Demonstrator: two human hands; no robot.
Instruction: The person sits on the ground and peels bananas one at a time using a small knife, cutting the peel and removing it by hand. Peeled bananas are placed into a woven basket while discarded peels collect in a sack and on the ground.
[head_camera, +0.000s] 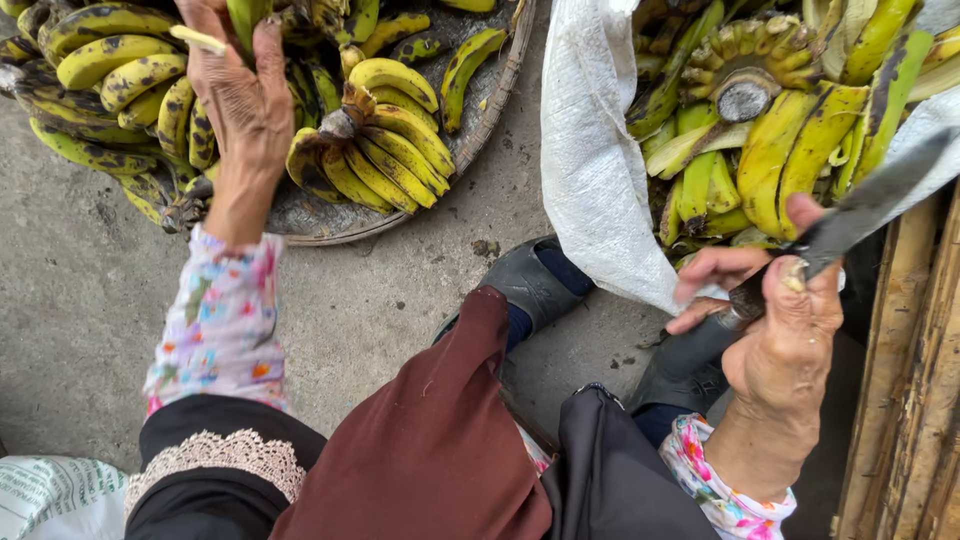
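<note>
My left hand (243, 95) reaches up over a round woven tray (490, 110) heaped with yellow-green spotted banana bunches (385, 140) and grips a greenish banana (243, 20) at the top edge. My right hand (775, 315) is shut on the dark handle of a large knife (870, 200), its grey blade pointing up and right over a white woven sack (590, 170). The sack holds a big bunch of green-yellow bananas (770, 110) with a cut stalk end showing.
Grey concrete floor (90, 300) lies under the tray. My dark shoes (530, 280) rest between tray and sack. Bamboo or wooden poles (915, 400) run along the right edge. A maroon cloth (440, 430) covers my lap. Another sack corner (50, 495) shows bottom left.
</note>
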